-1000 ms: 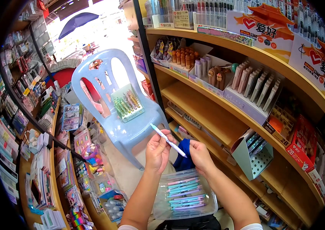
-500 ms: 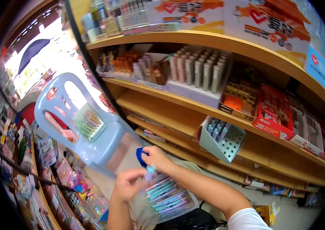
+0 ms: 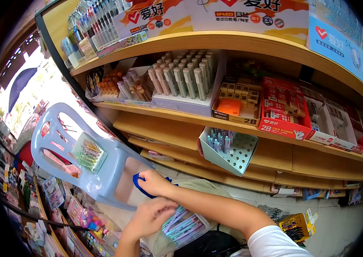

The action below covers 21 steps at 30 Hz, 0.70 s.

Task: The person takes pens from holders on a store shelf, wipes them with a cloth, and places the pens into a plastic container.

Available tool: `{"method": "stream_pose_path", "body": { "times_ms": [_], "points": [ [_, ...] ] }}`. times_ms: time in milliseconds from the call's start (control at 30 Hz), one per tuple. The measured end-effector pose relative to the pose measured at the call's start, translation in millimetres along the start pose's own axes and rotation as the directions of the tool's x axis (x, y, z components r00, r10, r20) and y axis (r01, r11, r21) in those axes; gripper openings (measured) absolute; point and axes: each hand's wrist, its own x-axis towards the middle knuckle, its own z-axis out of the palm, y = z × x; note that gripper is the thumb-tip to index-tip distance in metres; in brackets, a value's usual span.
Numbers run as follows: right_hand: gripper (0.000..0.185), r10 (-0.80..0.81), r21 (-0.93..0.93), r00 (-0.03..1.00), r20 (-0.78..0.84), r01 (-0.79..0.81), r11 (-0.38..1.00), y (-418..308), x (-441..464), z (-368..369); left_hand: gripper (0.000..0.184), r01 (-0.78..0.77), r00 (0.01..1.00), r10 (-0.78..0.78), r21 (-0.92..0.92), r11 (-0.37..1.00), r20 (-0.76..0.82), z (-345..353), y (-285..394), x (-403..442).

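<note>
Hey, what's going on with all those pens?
A person's right hand grips a blue cloth. The left hand is at a clear box of pastel pens; I can't tell if it holds one. A stand of pens sits on the blue chair, and a green holder at the shelves is only partly filled.

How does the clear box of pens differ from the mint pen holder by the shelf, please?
The clear box is see-through; the mint pen holder looks opaque. Pens lie flat in the box but stand in the holder. The holder shows bare holes; the box shows none. Both contain pens.
</note>
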Motion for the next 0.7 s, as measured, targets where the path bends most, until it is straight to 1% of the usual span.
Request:
{"method": "stream_pose_path", "body": {
  "times_ms": [33, 67, 100, 133, 167, 200, 233, 267, 300, 367, 400, 500, 567, 667, 700],
  "points": [
    [0.023, -0.008, 0.002, 1.0, 0.011, 0.008, 1.0, 6, 3, 2, 0.015, -0.024, 0.998, 0.021, -0.042, 0.999, -0.059, 0, 9, 12],
    [0.021, -0.068, -0.015, 0.997, -0.043, 0.068, 0.998, 15, 7, 6, 0.013, -0.05, 0.992, 0.04, -0.083, 0.995, -0.12, 1, 20, 26],
    [0.02, -0.129, -0.036, 0.987, -0.097, 0.126, 0.991, 28, 12, 14, 0.012, -0.139, 0.966, 0.152, 0.074, 0.988, -0.211, 1, 34, 42],
    [0.019, -0.189, -0.06, 0.971, -0.148, 0.182, 0.982, 44, 17, 23, 0.012, -0.209, 0.92, 0.273, 0.236, 0.949, -0.282, 3, 47, 58],
    [0.019, -0.249, -0.088, 0.948, -0.197, 0.236, 0.968, 61, 23, 31, 0.014, -0.25, 0.913, 0.305, 0.222, 0.942, -0.269, 6, 50, 74],
    [0.018, -0.308, -0.119, 0.919, -0.245, 0.287, 0.951, 54, 22, 30, 0.016, -0.29, 0.906, 0.338, 0.208, 0.934, -0.256, 11, 49, 91],
    [0.019, -0.222, -0.045, 0.956, -0.19, 0.217, 0.975, 50, 19, 26, 0.018, -0.321, 0.889, 0.388, 0.274, 0.906, -0.243, 17, 50, 106],
    [0.019, -0.132, 0.019, 0.982, -0.133, 0.136, 0.991, 27, 11, 16, 0.021, -0.351, 0.871, 0.437, 0.337, 0.874, -0.226, 23, 51, 121],
    [0.02, -0.105, 0.016, 0.989, -0.107, 0.107, 0.994, 18, 6, 12, 0.024, -0.378, 0.851, 0.483, 0.398, 0.836, -0.207, 30, 52, 133],
    [0.02, -0.05, 0.008, 0.997, -0.052, 0.05, 0.999, 12, 3, 6, 0.026, -0.36, 0.798, 0.564, 0.584, 0.728, -0.211, 43, 56, 153],
    [0.02, -0.065, 0.022, 0.997, -0.045, 0.066, 0.998, 12, 2, 4, 0.027, -0.342, 0.77, 0.604, 0.668, 0.661, -0.204, 48, 56, 160],
    [0.02, -0.097, 0.051, 0.995, -0.04, 0.098, 0.994, 11, 0, 1, 0.026, -0.273, 0.843, 0.494, 0.622, 0.734, -0.214, 59, 53, 171],
    [0.02, -0.1, 0.048, 0.994, -0.038, 0.102, 0.994, 9, -1, -3, 0.025, -0.238, 0.847, 0.471, 0.615, 0.752, -0.248, 62, 48, 174],
    [0.02, -0.05, -0.037, 0.994, 0.096, 0.053, 0.998, 3, 0, -11, 0.023, -0.186, 0.874, 0.412, 0.605, 0.774, -0.259, 63, 47, 177],
    [0.02, -0.067, -0.012, 0.995, 0.069, 0.068, 0.998, 1, -2, -12, 0.023, -0.167, 0.886, 0.387, 0.603, 0.78, -0.256, 63, 47, 177]
  ]
}}
